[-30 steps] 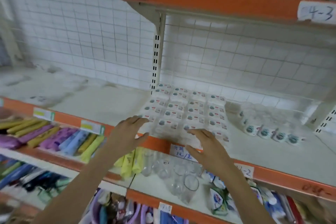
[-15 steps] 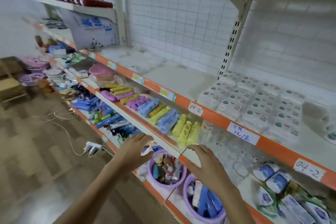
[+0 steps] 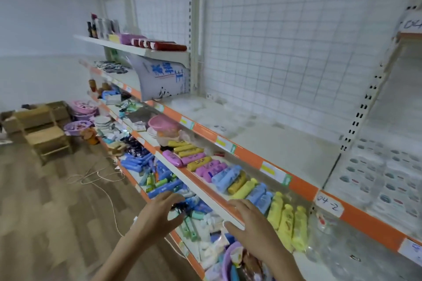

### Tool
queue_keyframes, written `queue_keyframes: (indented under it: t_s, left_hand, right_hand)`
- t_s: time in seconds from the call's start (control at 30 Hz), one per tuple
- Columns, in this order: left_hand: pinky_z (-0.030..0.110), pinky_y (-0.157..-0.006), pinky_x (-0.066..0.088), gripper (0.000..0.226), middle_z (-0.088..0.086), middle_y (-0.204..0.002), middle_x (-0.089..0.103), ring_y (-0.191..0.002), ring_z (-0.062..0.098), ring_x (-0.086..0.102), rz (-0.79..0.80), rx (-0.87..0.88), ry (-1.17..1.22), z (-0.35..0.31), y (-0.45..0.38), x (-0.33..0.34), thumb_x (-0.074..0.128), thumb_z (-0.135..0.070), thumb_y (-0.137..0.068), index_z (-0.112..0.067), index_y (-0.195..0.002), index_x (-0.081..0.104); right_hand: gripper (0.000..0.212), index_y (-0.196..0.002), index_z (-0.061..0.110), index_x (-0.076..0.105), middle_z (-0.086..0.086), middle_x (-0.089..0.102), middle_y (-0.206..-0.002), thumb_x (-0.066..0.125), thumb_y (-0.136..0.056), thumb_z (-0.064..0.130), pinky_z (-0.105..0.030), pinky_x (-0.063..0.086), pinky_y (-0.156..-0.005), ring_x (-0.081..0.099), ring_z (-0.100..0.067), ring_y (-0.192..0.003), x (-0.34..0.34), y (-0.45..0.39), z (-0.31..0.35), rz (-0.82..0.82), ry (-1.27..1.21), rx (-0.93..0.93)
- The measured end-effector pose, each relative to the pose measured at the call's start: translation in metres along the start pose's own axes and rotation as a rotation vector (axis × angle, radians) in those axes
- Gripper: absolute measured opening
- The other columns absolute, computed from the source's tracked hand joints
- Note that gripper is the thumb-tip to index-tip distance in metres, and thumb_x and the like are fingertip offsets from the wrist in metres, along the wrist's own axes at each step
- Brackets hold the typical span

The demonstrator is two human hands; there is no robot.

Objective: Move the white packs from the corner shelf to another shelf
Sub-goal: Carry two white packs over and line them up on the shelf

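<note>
heading empty-handed for more stock, left hand [image 3: 159,213] and right hand [image 3: 255,230] spread with nothing held, white packs [image 3: 386,180] shelved at far right; next calls for finding the corner shelf's packs.

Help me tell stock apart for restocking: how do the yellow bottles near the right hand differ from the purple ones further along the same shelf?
The yellow bottles are plain bright yellow; the purple bottles are pinkish purple, some with yellow labels. The yellow bottles lie at the near end of the row, just past the right hand; the purple bottles lie further down, beyond the blue bottles. Both kinds lie on their sides on the orange-edged shelf.
</note>
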State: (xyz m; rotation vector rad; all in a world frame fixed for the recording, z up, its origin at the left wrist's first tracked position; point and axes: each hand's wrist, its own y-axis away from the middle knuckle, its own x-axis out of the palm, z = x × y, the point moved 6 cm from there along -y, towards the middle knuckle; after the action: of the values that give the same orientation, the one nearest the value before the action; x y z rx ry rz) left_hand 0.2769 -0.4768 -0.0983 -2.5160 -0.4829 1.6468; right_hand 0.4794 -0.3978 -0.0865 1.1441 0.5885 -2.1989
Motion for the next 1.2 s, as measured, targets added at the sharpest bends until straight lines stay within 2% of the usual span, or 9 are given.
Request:
queue_keyframes:
  t_s: [0.13,0.33,0.47,0.57,0.63,0.73,0.87,1.0,1.2]
  left_hand:
    - [0.012,-0.083,0.039,0.037,-0.016,-0.119,0.053,-0.104,0.000,0.050,-0.013,0.013,-0.004,0.055,-0.039,-0.019,0.057,-0.039,-0.086,-0.030,-0.121,0.053]
    - [0.012,-0.078,0.038,0.037,-0.018,-0.117,0.047,-0.101,0.001,0.050,0.019,0.066,0.038,0.102,-0.100,-0.030,0.057,-0.035,-0.087,-0.028,-0.123,0.052]
    - [0.012,-0.084,0.037,0.039,-0.020,-0.113,0.046,-0.102,-0.002,0.046,0.013,0.138,0.117,0.111,-0.149,-0.032,0.058,-0.036,-0.087,-0.026,-0.125,0.051]
    - [0.009,-0.080,0.038,0.048,-0.029,-0.105,0.045,-0.100,-0.002,0.050,-0.007,0.216,0.183,0.113,-0.192,-0.036,0.050,-0.055,-0.079,-0.028,-0.119,0.054]
    - [0.007,-0.077,0.038,0.051,-0.031,-0.104,0.045,-0.095,-0.008,0.049,-0.044,0.259,0.223,0.114,-0.224,-0.041,0.042,-0.061,-0.073,-0.031,-0.113,0.055]
    - [0.006,-0.077,0.037,0.054,-0.022,-0.101,0.051,-0.092,-0.009,0.049,-0.096,0.311,0.209,0.110,-0.278,-0.051,0.044,-0.059,-0.073,-0.026,-0.112,0.058]
    - [0.014,-0.082,0.040,0.055,-0.017,-0.102,0.050,-0.094,-0.003,0.048,-0.093,0.366,0.127,0.101,-0.355,-0.062,0.044,-0.057,-0.075,-0.023,-0.117,0.057]
    - [0.023,-0.085,0.043,0.037,-0.012,-0.105,0.050,-0.095,0.003,0.048,-0.104,0.420,0.063,0.089,-0.437,-0.070,0.063,-0.029,-0.085,-0.020,-0.120,0.055]
    - [0.029,-0.089,0.045,0.047,-0.003,-0.121,0.051,-0.100,0.010,0.054,-0.009,0.437,0.023,0.078,-0.559,-0.040,0.064,-0.032,-0.084,-0.021,-0.127,0.050]
  right_hand:
    - [0.043,-0.132,0.034,0.039,0.022,0.036,-0.122,0.051,-0.091,0.040,-0.016,0.036,-0.089,0.040,-0.001,-0.119,0.013,-0.059,0.025,-0.035,-0.023,0.008]
    - [0.042,-0.131,0.030,0.042,0.017,0.039,-0.130,0.053,-0.091,0.037,-0.014,0.034,-0.092,0.038,-0.001,-0.122,0.011,-0.119,0.030,-0.114,-0.028,0.049]
    - [0.041,-0.127,0.027,0.047,0.018,0.041,-0.123,0.058,-0.088,0.034,-0.015,0.034,-0.093,0.042,-0.004,-0.120,-0.012,-0.152,0.017,-0.214,-0.003,0.072]
    - [0.038,-0.123,0.027,0.051,0.016,0.046,-0.116,0.061,-0.086,0.029,-0.018,0.038,-0.090,0.049,-0.007,-0.113,-0.037,-0.182,0.003,-0.286,0.043,0.067]
    - [0.037,-0.122,0.029,0.052,0.017,0.047,-0.115,0.062,-0.086,0.029,-0.019,0.038,-0.090,0.049,-0.004,-0.111,-0.058,-0.206,-0.006,-0.344,0.056,0.054]
    - [0.038,-0.124,0.033,0.049,0.019,0.045,-0.119,0.059,-0.087,0.034,-0.019,0.036,-0.089,0.046,-0.001,-0.113,-0.085,-0.251,-0.022,-0.380,0.103,0.040]
    - [0.038,-0.125,0.030,0.049,0.015,0.046,-0.125,0.057,-0.088,0.035,-0.023,0.038,-0.094,0.045,-0.004,-0.117,-0.119,-0.318,-0.048,-0.409,0.111,0.052]
    - [0.038,-0.125,0.028,0.050,0.013,0.049,-0.125,0.057,-0.088,0.035,-0.025,0.038,-0.090,0.047,-0.007,-0.116,-0.144,-0.383,-0.082,-0.410,0.113,0.103]
    - [0.040,-0.127,0.023,0.048,0.003,0.047,-0.131,0.057,-0.089,0.031,-0.030,0.038,-0.094,0.045,-0.015,-0.121,-0.148,-0.461,-0.150,-0.224,0.180,0.298]
